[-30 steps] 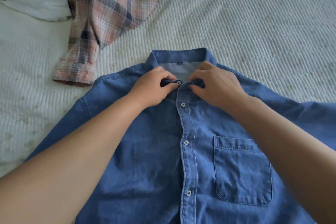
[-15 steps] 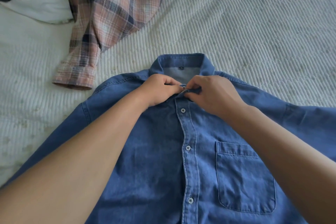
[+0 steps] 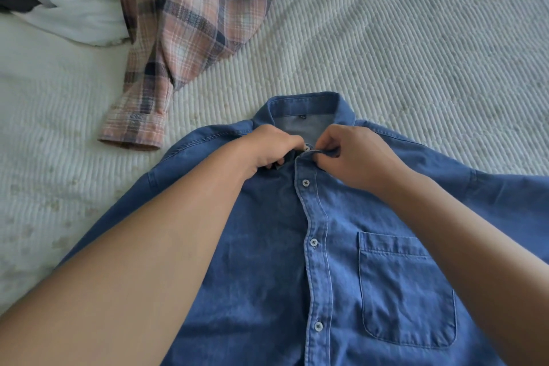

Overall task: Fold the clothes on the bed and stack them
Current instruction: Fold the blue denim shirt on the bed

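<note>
Denim shirt point(image 3: 267, 246) being buttoned at the collar on the bed point(image 3: 416, 53).
The top placket is pinched by left hand point(image 3: 269, 147) and right hand point(image 3: 353, 154); the neck label point(image 3: 303, 117) at 12 o'clock is too small to be read.

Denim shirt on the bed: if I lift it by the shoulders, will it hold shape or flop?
The denim shirt will likely flop: it lies flat and follows the bedspread. The fastened placket buttons should keep the front panels together. Its thick seams and standing collar suggest more body than the crumpled plaid shirt, so it may drape rather than bunch.
</note>
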